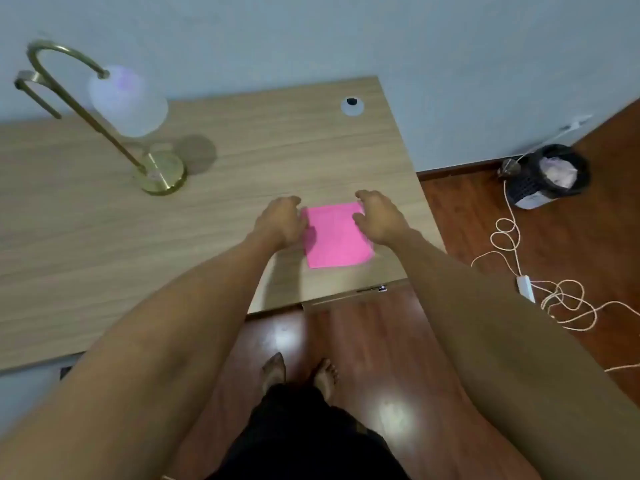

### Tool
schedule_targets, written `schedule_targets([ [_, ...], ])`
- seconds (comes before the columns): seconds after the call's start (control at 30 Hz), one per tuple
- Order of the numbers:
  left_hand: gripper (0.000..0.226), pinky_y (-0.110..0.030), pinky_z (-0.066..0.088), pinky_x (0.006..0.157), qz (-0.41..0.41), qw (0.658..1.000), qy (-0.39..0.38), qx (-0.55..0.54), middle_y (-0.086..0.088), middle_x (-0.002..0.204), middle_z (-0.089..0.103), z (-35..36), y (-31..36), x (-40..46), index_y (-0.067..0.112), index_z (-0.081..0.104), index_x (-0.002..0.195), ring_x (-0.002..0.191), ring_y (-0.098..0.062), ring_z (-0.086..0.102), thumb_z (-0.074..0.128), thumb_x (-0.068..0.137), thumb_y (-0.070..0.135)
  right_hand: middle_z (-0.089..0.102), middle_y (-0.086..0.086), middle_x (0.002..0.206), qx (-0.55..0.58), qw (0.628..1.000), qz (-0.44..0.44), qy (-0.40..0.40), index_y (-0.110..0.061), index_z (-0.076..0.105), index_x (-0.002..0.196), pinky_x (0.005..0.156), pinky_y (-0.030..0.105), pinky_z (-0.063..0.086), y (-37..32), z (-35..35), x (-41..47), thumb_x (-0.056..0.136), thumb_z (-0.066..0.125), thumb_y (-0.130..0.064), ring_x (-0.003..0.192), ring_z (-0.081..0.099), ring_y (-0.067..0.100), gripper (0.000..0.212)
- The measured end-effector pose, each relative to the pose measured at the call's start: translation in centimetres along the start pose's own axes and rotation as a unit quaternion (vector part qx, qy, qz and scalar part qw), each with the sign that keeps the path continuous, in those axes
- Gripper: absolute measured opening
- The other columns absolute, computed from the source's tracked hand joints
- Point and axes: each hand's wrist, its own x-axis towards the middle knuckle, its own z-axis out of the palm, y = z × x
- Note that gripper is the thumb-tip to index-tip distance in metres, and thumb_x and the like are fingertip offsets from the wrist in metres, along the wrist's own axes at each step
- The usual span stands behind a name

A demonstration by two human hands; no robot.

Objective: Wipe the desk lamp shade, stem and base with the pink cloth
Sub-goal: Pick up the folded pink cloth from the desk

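A folded pink cloth lies flat on the wooden desk, near its right front corner. My left hand rests at the cloth's left edge with curled fingers. My right hand sits at the cloth's upper right corner, fingers bent over the edge. Whether either hand grips the cloth is not clear. The desk lamp stands at the far left: a frosted white shade, a curved brass stem and a round brass base. Both hands are well to the right of the lamp.
A white disc with a black cap sits at the desk's far right. On the brown floor to the right stand a black bin and a tangled pale cable with a white adapter. My bare feet are below the desk edge.
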Motion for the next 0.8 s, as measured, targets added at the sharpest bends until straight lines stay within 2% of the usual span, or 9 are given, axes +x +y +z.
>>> schedule_targets([
  [0.07,0.038,-0.045,0.051,0.101,-0.007,1.0,-0.015,0.0,-0.021,0.134,0.063,0.6,0.3,0.3,0.005,0.062,0.129,0.124,-0.041,0.059,0.06,0.097,0.024,0.054,0.025,0.141,0.011,1.0,0.009,-0.002,-0.002,0.046,0.146,0.107,0.051,0.046,0.6,0.4,0.5,0.095,0.058,-0.013,0.132,0.049,0.042,0.054],
  [0.17,0.01,-0.042,0.056,0.078,-0.014,1.0,-0.021,-0.007,-0.015,0.104,0.068,1.9,0.3,0.4,0.013,0.064,0.095,0.097,-0.038,0.065,0.064,0.086,0.017,0.046,0.02,0.153,0.019,1.0,0.012,-0.017,-0.001,0.04,0.152,0.117,0.047,0.037,1.4,1.5,0.9,0.092,0.059,-0.008,0.141,0.04,0.041,0.063],
  [0.23,0.012,-0.04,0.056,0.07,-0.015,0.999,-0.025,-0.015,-0.011,0.096,0.065,2.8,0.1,0.8,0.017,0.057,0.082,0.086,-0.035,0.065,0.068,0.08,0.013,0.043,0.018,0.156,0.021,0.999,0.012,-0.023,-0.002,0.037,0.154,0.119,0.045,0.033,1.6,1.9,1.0,0.091,0.06,-0.005,0.143,0.036,0.04,0.067],
  [0.3,0.018,-0.039,0.056,0.068,-0.011,0.999,-0.025,-0.02,-0.009,0.097,0.063,3.2,0.4,0.9,0.019,0.055,0.079,0.084,-0.034,0.064,0.069,0.075,0.009,0.044,0.019,0.153,0.017,0.999,0.015,-0.022,-0.003,0.036,0.155,0.117,0.045,0.032,1.8,2.3,1.3,0.09,0.06,-0.003,0.141,0.036,0.041,0.068],
  [0.37,0.019,-0.037,0.052,0.07,-0.015,0.999,-0.019,-0.024,-0.006,0.105,0.056,3.8,0.4,1.2,0.017,0.057,0.086,0.085,-0.031,0.061,0.07,0.078,0.006,0.045,0.021,0.147,0.015,0.999,0.027,-0.023,-0.006,0.038,0.154,0.114,0.046,0.034,2.1,2.9,1.7,0.089,0.062,-0.004,0.136,0.038,0.041,0.07],
  [0.43,0.021,-0.037,0.05,0.076,-0.023,0.999,-0.011,-0.027,-0.006,0.113,0.049,4.4,0.2,1.6,0.014,0.06,0.102,0.089,-0.03,0.058,0.071,0.084,0.009,0.045,0.022,0.144,0.03,0.998,0.042,-0.019,-0.007,0.041,0.152,0.112,0.046,0.036,2.4,3.2,2.3,0.088,0.067,-0.011,0.133,0.039,0.04,0.069],
  [0.57,0.038,-0.042,0.054,0.09,-0.042,0.997,0.005,-0.059,-0.012,0.125,0.05,4.9,-0.3,2.7,0.013,0.058,0.125,0.099,-0.033,0.06,0.07,0.089,0.014,0.045,0.022,0.139,0.067,0.995,0.077,-0.007,-0.009,0.05,0.142,0.109,0.047,0.042,2.7,3.4,3.9,0.091,0.07,-0.02,0.13,0.044,0.039,0.056],
  [0.7,0.045,-0.044,0.052,0.098,-0.066,0.995,0.0,-0.069,-0.011,0.129,0.05,5.1,-0.7,3.6,0.015,0.056,0.135,0.107,-0.035,0.06,0.068,0.092,0.015,0.053,0.023,0.126,0.084,0.989,0.119,-0.012,-0.005,0.064,0.115,0.1,0.05,0.053,2.3,3.0,5.3,0.086,0.069,-0.02,0.116,0.056,0.04,0.033],
  [0.8,0.051,-0.044,0.05,0.102,-0.077,0.994,-0.012,-0.073,-0.011,0.133,0.049,5.1,-0.6,3.9,0.014,0.054,0.142,0.113,-0.034,0.059,0.068,0.093,0.016,0.068,0.019,0.101,0.08,0.991,0.103,-0.021,-0.007,0.065,0.089,0.083,0.046,0.058,1.8,2.8,5.4,0.081,0.07,-0.016,0.096,0.066,0.035,0.013],
])
